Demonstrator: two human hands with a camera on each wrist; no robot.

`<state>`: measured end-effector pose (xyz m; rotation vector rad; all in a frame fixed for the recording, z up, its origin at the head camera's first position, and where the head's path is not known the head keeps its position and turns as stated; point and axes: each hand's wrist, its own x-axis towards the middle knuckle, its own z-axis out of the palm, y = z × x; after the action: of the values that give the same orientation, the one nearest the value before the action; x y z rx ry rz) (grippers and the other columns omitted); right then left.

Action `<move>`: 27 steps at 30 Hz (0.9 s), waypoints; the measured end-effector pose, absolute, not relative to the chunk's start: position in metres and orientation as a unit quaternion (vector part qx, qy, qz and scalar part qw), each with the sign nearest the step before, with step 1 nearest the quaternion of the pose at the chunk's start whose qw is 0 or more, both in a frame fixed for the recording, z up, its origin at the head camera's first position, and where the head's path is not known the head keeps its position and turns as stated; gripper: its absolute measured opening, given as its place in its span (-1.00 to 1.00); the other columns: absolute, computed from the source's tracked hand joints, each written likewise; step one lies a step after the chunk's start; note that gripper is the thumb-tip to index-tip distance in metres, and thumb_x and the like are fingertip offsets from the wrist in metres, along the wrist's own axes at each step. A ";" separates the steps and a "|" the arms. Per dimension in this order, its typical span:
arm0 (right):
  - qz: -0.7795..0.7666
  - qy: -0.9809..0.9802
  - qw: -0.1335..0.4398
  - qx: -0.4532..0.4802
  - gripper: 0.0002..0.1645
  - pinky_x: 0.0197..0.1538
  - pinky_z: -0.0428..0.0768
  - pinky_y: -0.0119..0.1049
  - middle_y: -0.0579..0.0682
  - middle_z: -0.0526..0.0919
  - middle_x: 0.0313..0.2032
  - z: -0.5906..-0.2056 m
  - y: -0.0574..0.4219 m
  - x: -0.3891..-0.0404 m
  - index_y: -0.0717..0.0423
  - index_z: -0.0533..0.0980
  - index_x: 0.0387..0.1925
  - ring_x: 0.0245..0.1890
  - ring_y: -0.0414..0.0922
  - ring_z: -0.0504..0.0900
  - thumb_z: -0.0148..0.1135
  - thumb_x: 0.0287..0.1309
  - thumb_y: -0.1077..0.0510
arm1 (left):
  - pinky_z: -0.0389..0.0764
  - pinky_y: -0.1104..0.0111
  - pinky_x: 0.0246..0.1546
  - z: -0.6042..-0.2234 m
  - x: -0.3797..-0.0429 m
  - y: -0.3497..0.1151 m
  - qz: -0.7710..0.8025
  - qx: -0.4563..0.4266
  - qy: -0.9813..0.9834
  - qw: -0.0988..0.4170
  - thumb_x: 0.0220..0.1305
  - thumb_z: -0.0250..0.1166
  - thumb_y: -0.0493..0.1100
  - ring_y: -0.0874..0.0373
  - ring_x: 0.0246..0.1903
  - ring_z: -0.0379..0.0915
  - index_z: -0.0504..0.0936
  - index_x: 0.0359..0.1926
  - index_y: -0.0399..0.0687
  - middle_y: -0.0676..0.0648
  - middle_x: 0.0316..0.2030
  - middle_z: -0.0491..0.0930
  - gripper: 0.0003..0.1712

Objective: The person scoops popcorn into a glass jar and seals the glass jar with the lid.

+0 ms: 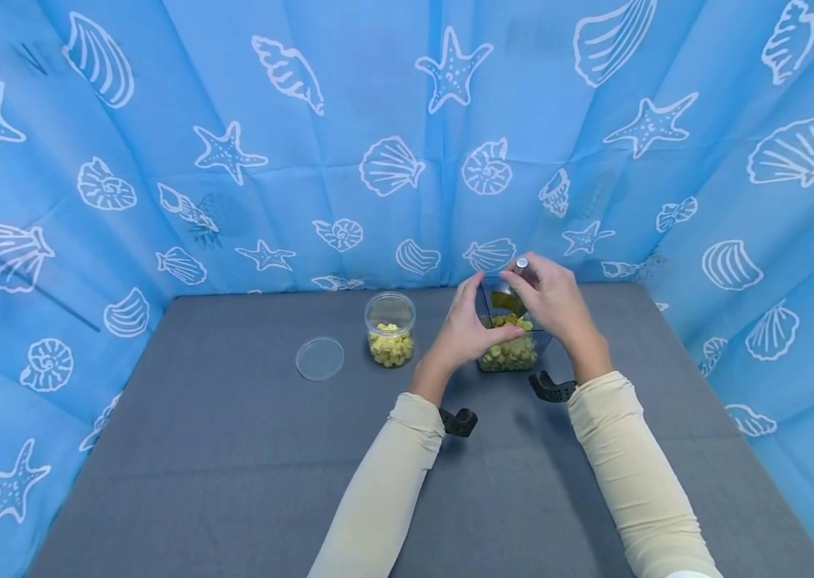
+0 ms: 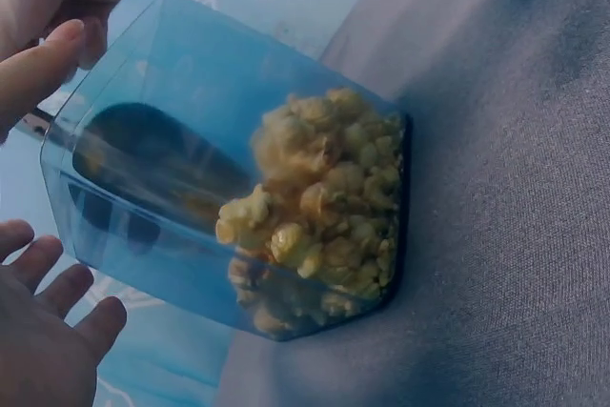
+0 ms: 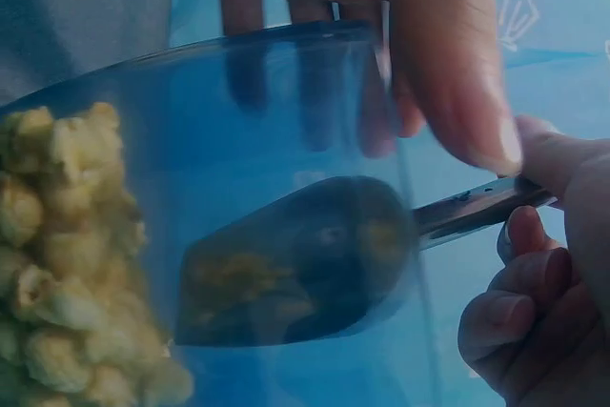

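My right hand grips the handle of a metal scoop, thumb and fingers pinching it above the rim. The scoop's bowl is inside a clear, square-sided container, its tip right at the heap of popcorn in the lower part. Around the container's upper part is my left hand. Its fingers are spread at one side of the rim, and the thumb extends across the other side. In the right wrist view those fingers show partly through the clear wall.
Left of the container stands a clear round jar, partly filled with popcorn. A round clear lid lies flat on the grey-covered table beside it. A blue curtain with white shells hangs behind the table and along both sides.
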<state>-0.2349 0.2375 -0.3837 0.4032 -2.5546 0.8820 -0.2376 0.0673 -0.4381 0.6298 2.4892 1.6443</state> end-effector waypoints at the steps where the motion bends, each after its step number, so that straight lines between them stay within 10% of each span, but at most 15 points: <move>1: 0.315 -0.916 0.203 0.146 -0.78 -0.28 0.48 -0.23 0.02 0.63 -0.34 -0.386 0.237 -0.235 0.07 0.59 -0.18 -0.38 -0.12 0.54 0.20 0.46 0.00 | 0.28 -0.14 0.46 -0.438 -0.237 0.068 0.538 0.206 0.816 0.046 0.14 0.53 0.15 -0.11 0.60 -0.05 -0.10 0.65 0.06 -0.09 0.62 -0.06 0.28; 27: 0.306 -0.935 0.124 0.127 -0.43 -0.18 0.45 -0.06 0.13 0.56 -0.22 -0.410 0.241 -0.241 0.17 0.50 -0.01 -0.31 0.01 0.46 -0.24 0.61 -0.20 | 0.25 -0.06 0.51 -0.448 -0.243 0.082 0.542 0.195 0.815 0.060 0.05 0.58 0.18 -0.06 0.62 -0.12 -0.25 0.66 0.13 -0.06 0.65 -0.22 0.43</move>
<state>-0.2409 0.2409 -0.4102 0.3704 -2.7278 0.8924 -0.2431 0.0817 -0.4484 0.5892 2.4685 1.6406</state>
